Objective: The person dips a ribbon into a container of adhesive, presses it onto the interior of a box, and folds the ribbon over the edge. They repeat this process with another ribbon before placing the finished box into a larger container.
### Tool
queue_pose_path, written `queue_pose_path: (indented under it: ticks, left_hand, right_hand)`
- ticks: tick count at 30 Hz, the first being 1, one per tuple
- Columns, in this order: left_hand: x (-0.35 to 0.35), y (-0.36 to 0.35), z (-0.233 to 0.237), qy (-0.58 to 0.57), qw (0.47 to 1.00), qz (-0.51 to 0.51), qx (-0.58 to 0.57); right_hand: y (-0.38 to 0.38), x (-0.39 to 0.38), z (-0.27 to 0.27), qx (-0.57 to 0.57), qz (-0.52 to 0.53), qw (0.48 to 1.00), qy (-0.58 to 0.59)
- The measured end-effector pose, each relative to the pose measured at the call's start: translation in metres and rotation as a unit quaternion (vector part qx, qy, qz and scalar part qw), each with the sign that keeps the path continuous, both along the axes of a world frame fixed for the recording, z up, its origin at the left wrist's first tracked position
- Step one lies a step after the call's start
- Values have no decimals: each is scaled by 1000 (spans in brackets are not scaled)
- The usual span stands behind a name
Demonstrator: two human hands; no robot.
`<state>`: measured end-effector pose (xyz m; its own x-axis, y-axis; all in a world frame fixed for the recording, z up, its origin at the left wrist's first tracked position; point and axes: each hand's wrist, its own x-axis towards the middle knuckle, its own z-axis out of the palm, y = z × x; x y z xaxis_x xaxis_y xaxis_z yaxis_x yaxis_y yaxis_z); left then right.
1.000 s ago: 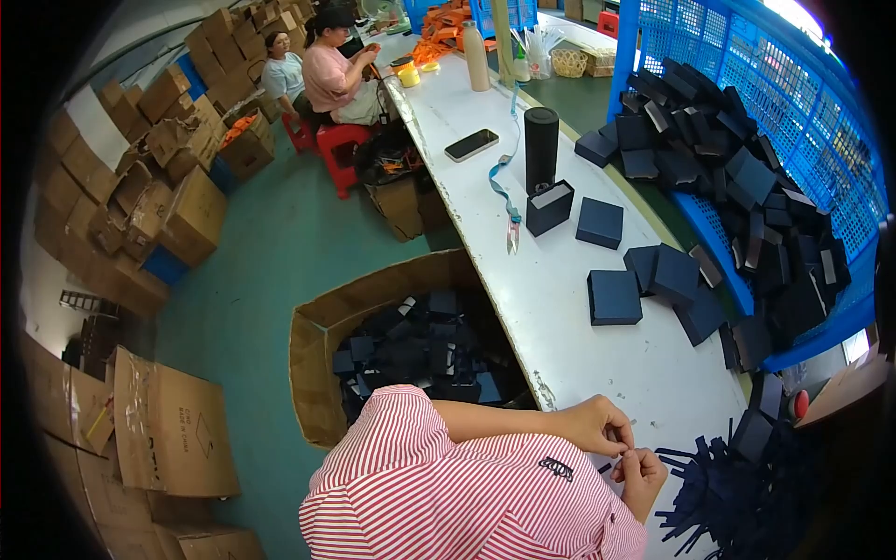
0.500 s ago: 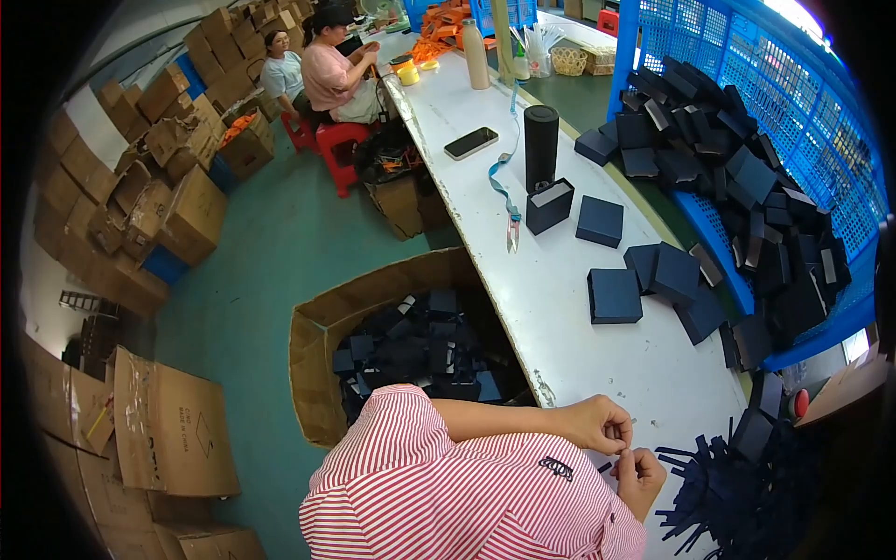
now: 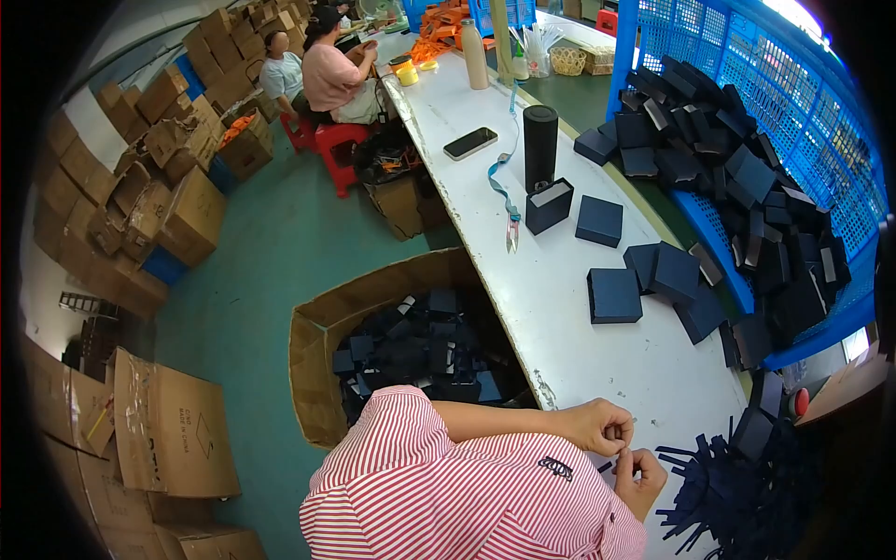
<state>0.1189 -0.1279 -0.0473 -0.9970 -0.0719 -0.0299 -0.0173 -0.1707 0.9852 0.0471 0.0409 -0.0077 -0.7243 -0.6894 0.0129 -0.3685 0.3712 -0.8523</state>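
My left hand (image 3: 599,426) is bent with its fingertips pinched together above the white table. Close against it, my right hand (image 3: 641,478) also has thumb and fingers closed, and the fingertips of both nearly meet. Whatever lies between them is too small to tell. Short dark pieces (image 3: 605,466) show beside the right hand, partly behind the sleeve. To the right of the hands is a heap of dark blue strips (image 3: 737,495). Farther up the table (image 3: 560,350) lie several dark blue boxes (image 3: 615,296).
A blue crate (image 3: 728,210) full of dark boxes stands at the right. Along the table are a black bottle (image 3: 541,149), a phone (image 3: 470,143) and snips (image 3: 512,233). A carton (image 3: 313,373) of dark boxes stands beside the table. Two people (image 3: 336,79) sit farther back.
My hands have barely shifted, with the fingers of my right hand slightly rearranged. The seated person in pink has moved head and arms slightly.
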Motion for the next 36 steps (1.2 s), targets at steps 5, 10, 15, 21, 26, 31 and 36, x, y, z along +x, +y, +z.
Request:
queue_pose_path:
  ticks: [5, 10, 15, 21, 26, 31, 36]
  left_hand:
    - [0, -2, 4, -8, 1000, -13, -25]
    - [0, -1, 3, -1, 1000, -9, -24]
    - [0, -1, 3, -7, 1000, -10, -21]
    - [0, -1, 5, -11, 999, -12, 37]
    - [2, -6, 10, -5, 998, -48, 32]
    - [3, -5, 11, -13, 996, -24, 80]
    - [3, -6, 12, -23, 995, -30, 93]
  right_hand:
    - [0, 0, -6, -5, -14, 1000, 22]
    - [0, 0, -7, -6, -16, 999, 35]
    - [-1, 1, -7, -11, -18, 998, 54]
    - [-1, 1, -5, -13, -26, 998, 49]
    - [0, 0, -7, -20, -29, 998, 49]
    - [-1, 1, -3, -22, -32, 997, 65]
    - [0, 1, -3, -14, -32, 997, 73]
